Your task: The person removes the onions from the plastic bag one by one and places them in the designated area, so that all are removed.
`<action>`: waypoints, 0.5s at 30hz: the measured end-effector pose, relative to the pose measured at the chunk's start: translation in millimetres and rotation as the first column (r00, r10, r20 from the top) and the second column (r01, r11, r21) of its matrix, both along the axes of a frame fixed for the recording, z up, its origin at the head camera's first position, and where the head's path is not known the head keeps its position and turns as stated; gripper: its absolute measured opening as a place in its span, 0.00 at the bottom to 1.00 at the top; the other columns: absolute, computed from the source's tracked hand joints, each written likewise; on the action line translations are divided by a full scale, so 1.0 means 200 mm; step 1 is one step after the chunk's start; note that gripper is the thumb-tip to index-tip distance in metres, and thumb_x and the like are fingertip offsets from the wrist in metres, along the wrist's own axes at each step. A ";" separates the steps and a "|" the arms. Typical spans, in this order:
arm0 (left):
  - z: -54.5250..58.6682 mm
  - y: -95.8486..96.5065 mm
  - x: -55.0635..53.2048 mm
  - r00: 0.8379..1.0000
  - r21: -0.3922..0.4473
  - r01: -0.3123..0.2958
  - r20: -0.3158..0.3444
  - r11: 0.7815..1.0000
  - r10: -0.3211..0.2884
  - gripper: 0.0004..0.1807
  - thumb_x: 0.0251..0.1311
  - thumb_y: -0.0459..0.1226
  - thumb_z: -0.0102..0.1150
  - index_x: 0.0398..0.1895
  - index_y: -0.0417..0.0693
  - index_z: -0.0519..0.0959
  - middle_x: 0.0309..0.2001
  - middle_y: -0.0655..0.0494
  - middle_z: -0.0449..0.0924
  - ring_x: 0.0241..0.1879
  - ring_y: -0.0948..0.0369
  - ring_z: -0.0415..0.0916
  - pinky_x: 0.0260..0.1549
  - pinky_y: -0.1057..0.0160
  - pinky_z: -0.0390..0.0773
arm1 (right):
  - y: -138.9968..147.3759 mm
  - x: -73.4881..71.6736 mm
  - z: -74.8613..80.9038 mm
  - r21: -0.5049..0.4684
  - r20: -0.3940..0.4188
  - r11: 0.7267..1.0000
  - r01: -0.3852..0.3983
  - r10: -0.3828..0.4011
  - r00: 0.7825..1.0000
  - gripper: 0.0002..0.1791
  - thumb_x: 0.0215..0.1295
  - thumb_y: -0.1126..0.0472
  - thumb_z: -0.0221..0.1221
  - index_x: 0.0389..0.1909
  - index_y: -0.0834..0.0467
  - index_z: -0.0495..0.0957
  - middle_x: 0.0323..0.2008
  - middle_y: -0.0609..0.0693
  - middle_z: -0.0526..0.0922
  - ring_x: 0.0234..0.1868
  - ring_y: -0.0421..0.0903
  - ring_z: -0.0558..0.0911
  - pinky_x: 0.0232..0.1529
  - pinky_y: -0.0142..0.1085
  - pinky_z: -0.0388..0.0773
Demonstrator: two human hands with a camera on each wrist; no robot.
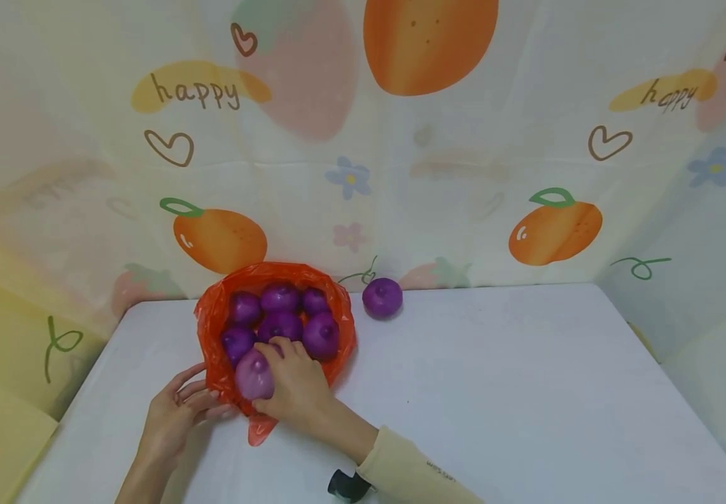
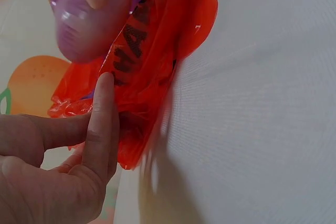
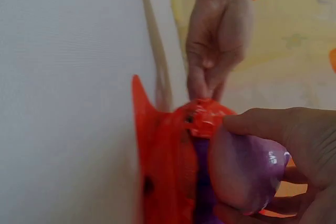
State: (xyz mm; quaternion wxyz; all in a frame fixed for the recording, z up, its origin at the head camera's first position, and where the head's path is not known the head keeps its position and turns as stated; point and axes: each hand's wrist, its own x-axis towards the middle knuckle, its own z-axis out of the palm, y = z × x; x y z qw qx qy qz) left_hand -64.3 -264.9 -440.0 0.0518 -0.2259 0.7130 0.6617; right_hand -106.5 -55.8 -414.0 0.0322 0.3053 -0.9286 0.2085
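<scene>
A red plastic bag (image 1: 211, 315), mouth spread wide, holds several purple onions (image 1: 281, 325). My right hand (image 1: 299, 388) grips a paler, shiny purple onion (image 1: 253, 376) at the near side of the bag's mouth. Thumb and fingers curl round this onion (image 3: 247, 169) in the right wrist view. On the bag's near left side, my left hand (image 1: 173, 413) rests against the plastic with fingers extended. In the left wrist view, one straight finger (image 2: 100, 124) lies along the bag's outside, below dark printed letters.
One more purple onion (image 1: 382, 298) lies outside the bag to its right, near the back edge of the white table (image 1: 495, 378). A fruit-print cloth (image 1: 400, 189) hangs behind the table. A black object (image 1: 348, 486) shows beside the right sleeve.
</scene>
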 end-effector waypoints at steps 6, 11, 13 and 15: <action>0.00 0.00 0.01 1.000 -0.009 -0.015 -0.002 1.000 0.015 0.37 0.67 0.27 0.54 0.76 0.41 0.52 0.40 0.61 0.82 0.36 0.65 0.84 0.39 0.62 0.84 | 0.10 -0.01 0.11 -0.076 0.023 0.997 0.020 -0.018 1.000 0.45 0.49 0.44 0.73 0.69 0.48 0.66 0.64 0.49 0.69 0.61 0.46 0.72 0.51 0.44 0.81; 0.00 0.00 0.01 0.999 -0.025 -0.030 0.010 0.999 0.030 0.37 0.66 0.28 0.55 0.76 0.41 0.52 0.41 0.60 0.82 0.36 0.65 0.84 0.39 0.61 0.85 | 0.22 -0.06 0.16 -0.155 0.021 0.987 0.038 -0.035 0.999 0.46 0.48 0.48 0.74 0.69 0.50 0.66 0.65 0.51 0.68 0.63 0.49 0.71 0.56 0.46 0.79; 0.00 0.00 0.00 1.000 -0.027 -0.028 0.012 0.999 0.028 0.37 0.66 0.28 0.55 0.76 0.41 0.52 0.41 0.61 0.82 0.36 0.65 0.84 0.39 0.62 0.85 | 0.28 -0.09 0.17 -0.183 0.013 0.982 0.049 -0.048 0.999 0.45 0.48 0.49 0.74 0.69 0.52 0.67 0.65 0.52 0.69 0.63 0.50 0.71 0.56 0.47 0.78; 0.01 0.00 0.01 1.000 -0.017 -0.027 0.003 0.999 0.027 0.37 0.66 0.28 0.56 0.76 0.40 0.52 0.39 0.62 0.82 0.36 0.65 0.84 0.38 0.62 0.85 | 0.33 -0.13 0.17 -0.207 0.007 0.976 0.066 -0.066 0.998 0.45 0.48 0.50 0.74 0.68 0.53 0.67 0.64 0.53 0.70 0.62 0.51 0.72 0.56 0.48 0.78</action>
